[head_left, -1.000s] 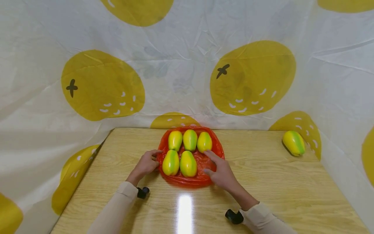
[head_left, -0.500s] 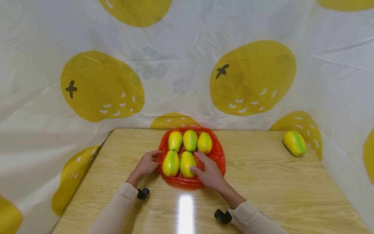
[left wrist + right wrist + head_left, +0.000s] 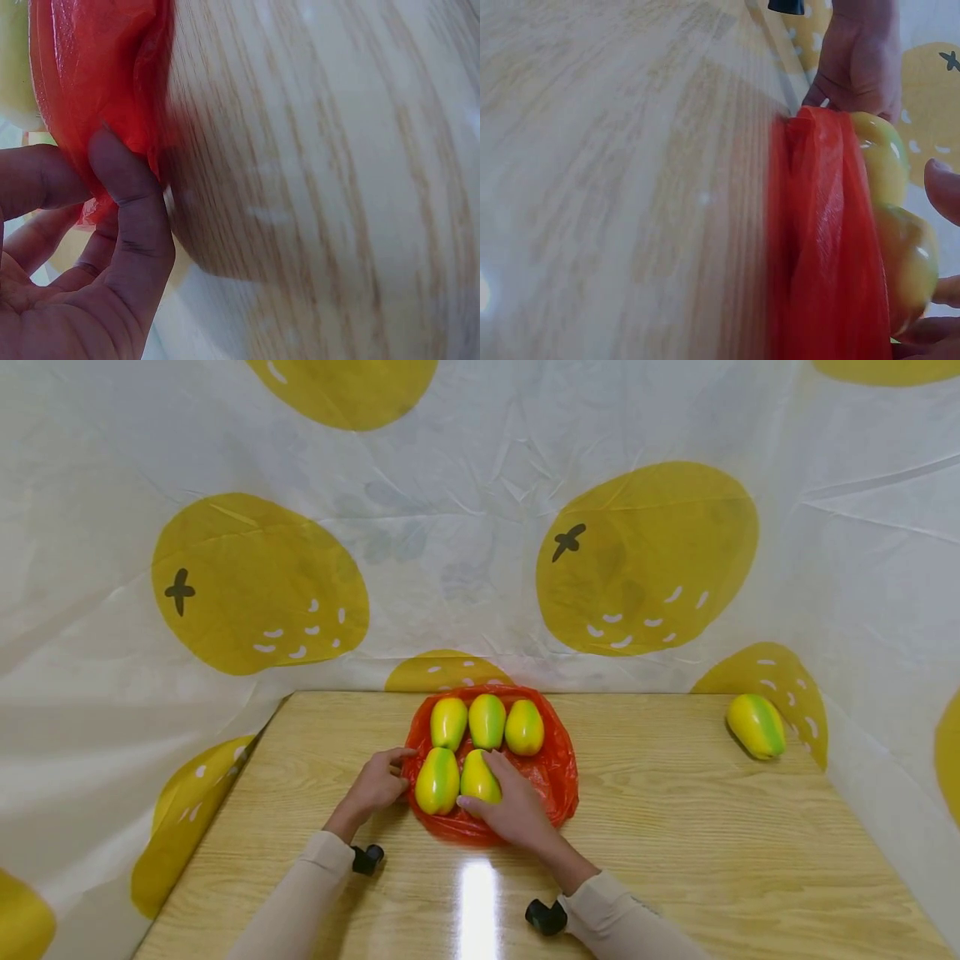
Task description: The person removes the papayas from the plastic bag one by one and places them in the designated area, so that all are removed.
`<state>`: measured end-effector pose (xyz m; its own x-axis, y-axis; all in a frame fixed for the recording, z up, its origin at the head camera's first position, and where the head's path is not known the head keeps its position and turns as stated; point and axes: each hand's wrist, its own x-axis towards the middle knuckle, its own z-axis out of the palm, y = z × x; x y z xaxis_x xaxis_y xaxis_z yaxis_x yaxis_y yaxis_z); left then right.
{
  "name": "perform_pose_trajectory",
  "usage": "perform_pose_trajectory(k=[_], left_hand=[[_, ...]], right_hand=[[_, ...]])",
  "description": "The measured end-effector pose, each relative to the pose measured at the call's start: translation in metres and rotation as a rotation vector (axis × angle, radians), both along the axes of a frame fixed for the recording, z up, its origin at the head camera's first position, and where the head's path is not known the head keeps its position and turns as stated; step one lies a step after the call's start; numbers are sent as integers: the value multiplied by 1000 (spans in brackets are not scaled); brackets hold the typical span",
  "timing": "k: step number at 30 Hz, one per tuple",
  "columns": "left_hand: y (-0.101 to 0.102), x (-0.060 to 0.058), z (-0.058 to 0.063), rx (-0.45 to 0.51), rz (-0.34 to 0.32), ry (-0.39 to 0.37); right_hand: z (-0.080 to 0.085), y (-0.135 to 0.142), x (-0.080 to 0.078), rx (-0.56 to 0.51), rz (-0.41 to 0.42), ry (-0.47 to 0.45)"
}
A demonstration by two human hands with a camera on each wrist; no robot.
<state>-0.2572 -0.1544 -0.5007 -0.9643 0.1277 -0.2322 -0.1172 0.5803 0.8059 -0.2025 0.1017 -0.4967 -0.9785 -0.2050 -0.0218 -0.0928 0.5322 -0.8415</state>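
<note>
A red plastic bag (image 3: 551, 785) lies spread wide on the table, with several glossy yellow-green papayas sitting in two rows inside its rim. My left hand (image 3: 378, 781) pinches the bag's left edge; in the left wrist view, thumb and fingers close on the thin red film (image 3: 101, 75). Over the bag's front right, my right hand (image 3: 517, 802) reaches around the front-right papaya (image 3: 478, 775) and covers its right side. In the right wrist view its thumb (image 3: 943, 191) stands apart from the nearer papaya (image 3: 909, 262), and the fingers (image 3: 930, 330) lie right at that fruit's side.
One more papaya (image 3: 756, 727) lies alone at the back right of the wooden table (image 3: 675, 810). Behind and at the sides hangs a white cloth (image 3: 465, 568) printed with large yellow fruit. Each wrist carries a small black camera mount (image 3: 546, 917).
My right hand has moved left, from the bag's right part onto the front-right papaya. My left hand keeps its place at the bag's left edge.
</note>
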Motion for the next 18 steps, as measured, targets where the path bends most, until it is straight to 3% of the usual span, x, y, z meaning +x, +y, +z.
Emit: perform_pose_trajectory(k=[18], left_hand=[[2, 0, 0, 15, 4, -10]], right_hand=[[-12, -11, -1, 0, -47, 48]])
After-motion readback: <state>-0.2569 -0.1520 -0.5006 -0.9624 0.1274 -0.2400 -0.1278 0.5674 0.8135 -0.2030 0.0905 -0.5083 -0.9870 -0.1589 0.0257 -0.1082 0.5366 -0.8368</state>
